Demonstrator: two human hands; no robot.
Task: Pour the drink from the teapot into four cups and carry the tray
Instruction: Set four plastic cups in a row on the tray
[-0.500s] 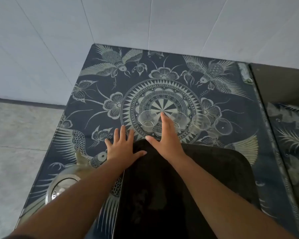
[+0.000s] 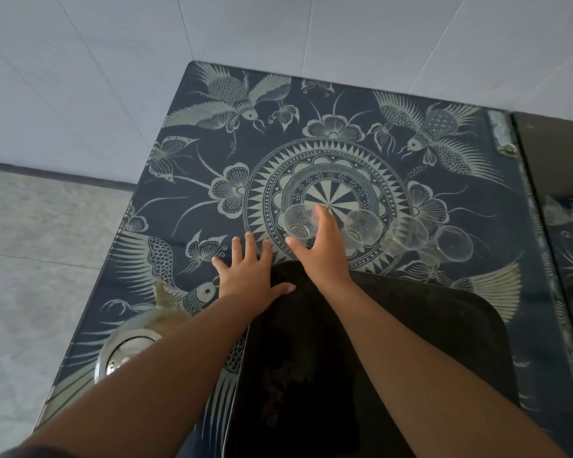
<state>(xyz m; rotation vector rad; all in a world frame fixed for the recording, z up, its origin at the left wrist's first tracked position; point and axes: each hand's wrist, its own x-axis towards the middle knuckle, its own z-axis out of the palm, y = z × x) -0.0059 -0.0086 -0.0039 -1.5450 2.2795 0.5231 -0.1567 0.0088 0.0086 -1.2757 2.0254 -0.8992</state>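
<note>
Head view: the leftmost cup [image 2: 297, 223] is clear glass and stands on the table's central round medallion, just beyond the far edge of the tray [image 2: 444, 332]. Your right hand [image 2: 325, 251] reaches over that edge to it. The thumb lies at the cup's near side and the fingers run straight up its right side, so the cup sits in the fork of the hand. The fingers are extended, not curled round it, and you cannot tell from here whether they press the glass.

To the right the row goes on: the second cup [image 2: 363, 226] is just past your fingers, then come the third cup [image 2: 407, 238] and the fourth cup [image 2: 454, 244], close together and trailing slightly nearer.

Your left hand [image 2: 248, 272] lies flat with its fingers spread on the table [image 2: 186, 200]. Its thumb rests on the tray's far-left corner and it holds nothing.

The tray is black with rounded corners and fills the near middle, under both forearms. The teapot [image 2: 129, 348] — metal, lid up — stands at the near left beside the tray, partly behind your left forearm.

The tabletop is dark and glossy, patterned with pale birds, butterflies and flowers. A white tiled wall [image 2: 278, 28] stands beyond it — grey floor [image 2: 30, 242] to the left.
</note>
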